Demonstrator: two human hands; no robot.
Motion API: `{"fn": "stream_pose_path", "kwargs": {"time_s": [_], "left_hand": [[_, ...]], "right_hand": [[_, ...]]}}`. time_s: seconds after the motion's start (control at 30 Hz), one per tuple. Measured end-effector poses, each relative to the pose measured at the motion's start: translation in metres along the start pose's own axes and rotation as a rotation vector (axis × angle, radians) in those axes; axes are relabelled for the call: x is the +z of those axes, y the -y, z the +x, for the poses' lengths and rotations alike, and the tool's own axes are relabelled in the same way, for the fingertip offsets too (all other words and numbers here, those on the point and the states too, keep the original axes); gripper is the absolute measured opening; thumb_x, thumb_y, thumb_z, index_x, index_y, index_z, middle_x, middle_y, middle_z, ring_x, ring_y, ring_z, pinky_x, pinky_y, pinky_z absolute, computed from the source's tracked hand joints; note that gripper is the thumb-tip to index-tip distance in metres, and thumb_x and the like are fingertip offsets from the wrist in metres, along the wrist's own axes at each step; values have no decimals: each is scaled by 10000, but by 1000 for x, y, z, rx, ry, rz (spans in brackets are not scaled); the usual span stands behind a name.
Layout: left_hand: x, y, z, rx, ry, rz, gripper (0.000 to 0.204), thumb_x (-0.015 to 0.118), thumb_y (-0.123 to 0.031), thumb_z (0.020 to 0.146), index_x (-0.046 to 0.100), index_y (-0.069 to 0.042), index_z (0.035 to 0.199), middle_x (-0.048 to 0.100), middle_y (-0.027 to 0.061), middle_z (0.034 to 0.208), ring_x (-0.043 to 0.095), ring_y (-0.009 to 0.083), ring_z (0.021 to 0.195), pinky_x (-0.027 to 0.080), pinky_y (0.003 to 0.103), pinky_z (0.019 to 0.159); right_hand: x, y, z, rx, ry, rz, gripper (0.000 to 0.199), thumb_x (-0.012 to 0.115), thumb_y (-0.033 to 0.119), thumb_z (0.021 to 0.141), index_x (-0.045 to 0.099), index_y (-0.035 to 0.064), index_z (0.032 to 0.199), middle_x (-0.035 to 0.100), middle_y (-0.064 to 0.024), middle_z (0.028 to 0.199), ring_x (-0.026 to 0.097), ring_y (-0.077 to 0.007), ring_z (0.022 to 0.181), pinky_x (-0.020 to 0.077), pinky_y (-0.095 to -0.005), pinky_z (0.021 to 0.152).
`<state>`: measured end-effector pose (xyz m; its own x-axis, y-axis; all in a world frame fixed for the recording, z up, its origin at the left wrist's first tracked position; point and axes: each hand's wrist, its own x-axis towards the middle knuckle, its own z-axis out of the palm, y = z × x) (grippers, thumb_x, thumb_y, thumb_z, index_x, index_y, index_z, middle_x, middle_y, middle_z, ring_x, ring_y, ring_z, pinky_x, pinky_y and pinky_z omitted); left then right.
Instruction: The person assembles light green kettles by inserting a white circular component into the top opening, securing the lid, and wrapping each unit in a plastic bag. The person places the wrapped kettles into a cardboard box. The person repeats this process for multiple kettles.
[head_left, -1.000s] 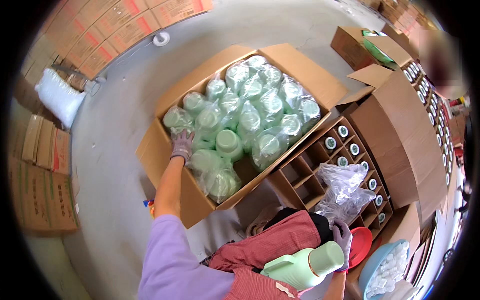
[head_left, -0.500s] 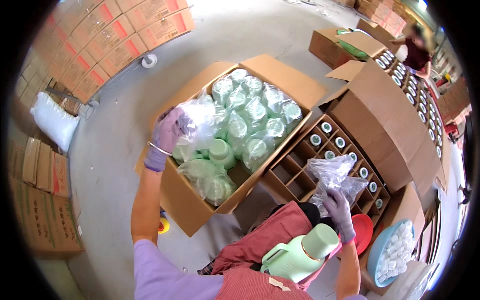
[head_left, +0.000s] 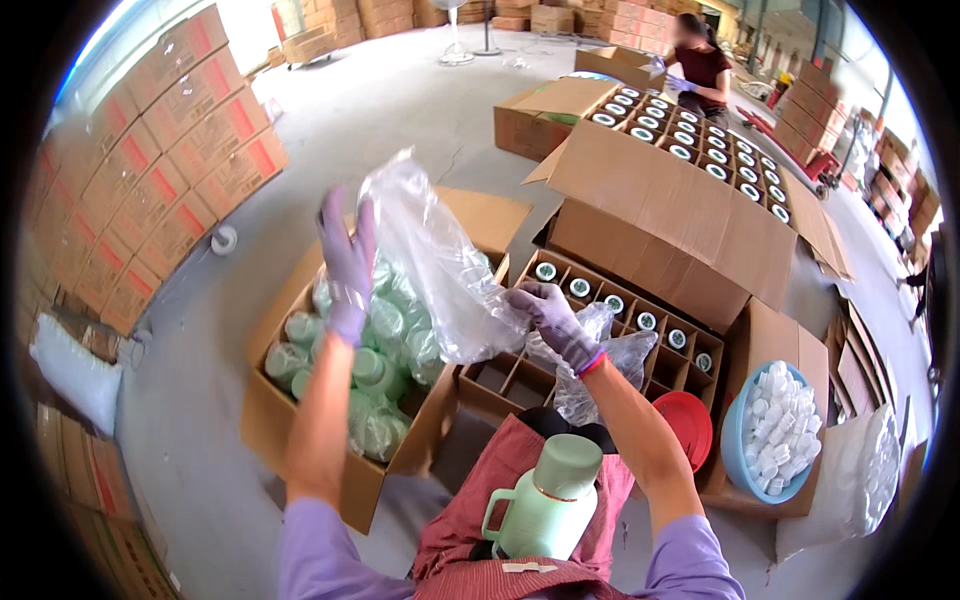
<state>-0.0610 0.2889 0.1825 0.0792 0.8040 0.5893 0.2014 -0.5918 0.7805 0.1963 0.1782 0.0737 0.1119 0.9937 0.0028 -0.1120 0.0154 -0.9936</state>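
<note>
Left hand [head_left: 348, 268] in a pale purple glove is raised, fingers spread but pinching the upper edge of a clear crinkled plastic bag [head_left: 440, 262]; right hand [head_left: 556, 322], same glove, is closed on the bag's lower end, so the bag hangs stretched between both hands above the boxes. Under the left hand sits an open brown cardboard box [head_left: 300, 440] on the grey concrete floor [head_left: 200, 330], packed with pale green jugs wrapped in clear plastic [head_left: 375, 370]. Just right of it, a brown cardboard box with a divider grid [head_left: 560, 370], near cells vacant, far cells holding white-capped items. A pale green lidded jug with a handle [head_left: 545, 500] rests in the lap on a red striped apron [head_left: 470, 530]. More crumpled clear plastic [head_left: 610, 365] lies below the right hand. Near right: a red round lid [head_left: 690, 425] beside a blue bowl of small white caps [head_left: 775, 430]. Far right, a larger open gridded carton [head_left: 690, 140] with another person [head_left: 705, 70] behind it. Far left, stacked brown cartons with red rectangular labels [head_left: 180, 150].
</note>
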Motion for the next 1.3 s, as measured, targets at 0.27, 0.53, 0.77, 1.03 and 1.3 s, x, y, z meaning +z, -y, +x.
{"fn": "stream_pose_path", "kwargs": {"time_s": [0.27, 0.53, 0.77, 1.03, 1.3], "left_hand": [[145, -4, -179, -322, 559, -154, 553, 722, -285, 852, 527, 49, 1247, 592, 220, 1141, 572, 333, 1046, 464, 401, 914], [142, -3, -222, -353, 571, -521, 251, 472, -142, 986, 597, 18, 1134, 670, 114, 1049, 646, 190, 935, 534, 341, 854], [83, 51, -257, -362, 790, -522, 279, 675, -204, 903, 638, -33, 1119, 674, 61, 1027, 632, 124, 879, 525, 276, 748], [0, -15, -293, -1003, 1113, -733, 434, 674, -212, 854, 616, 45, 1199, 639, 34, 1060, 580, 108, 994, 450, 249, 905], [-66, -15, -316, -808, 1673, -231, 415, 624, -291, 927, 608, -30, 1250, 675, 47, 1122, 607, 145, 1021, 480, 303, 921]], "right_hand": [[-78, -23, -76, -440, -167, -355, 324, 610, 206, 961, 578, -5, 1204, 672, -73, 1028, 607, -146, 938, 498, -312, 880], [-111, -69, -186, -176, -522, -1097, 446, 572, 9, 717, 620, 48, 1159, 645, -188, 1005, 619, -372, 936, 511, -421, 841], [-85, -89, -246, -2, -757, -878, 401, 623, -7, 772, 602, 47, 1168, 616, -154, 1058, 619, -317, 941, 506, -397, 851], [-7, -54, -356, -283, -565, -1212, 283, 598, 142, 715, 608, 45, 981, 585, -129, 1048, 560, -326, 1027, 383, -535, 1018], [21, -88, -450, -206, 99, -1092, 159, 575, 210, 781, 624, 90, 872, 581, -89, 998, 558, -296, 970, 430, -456, 919]]}}
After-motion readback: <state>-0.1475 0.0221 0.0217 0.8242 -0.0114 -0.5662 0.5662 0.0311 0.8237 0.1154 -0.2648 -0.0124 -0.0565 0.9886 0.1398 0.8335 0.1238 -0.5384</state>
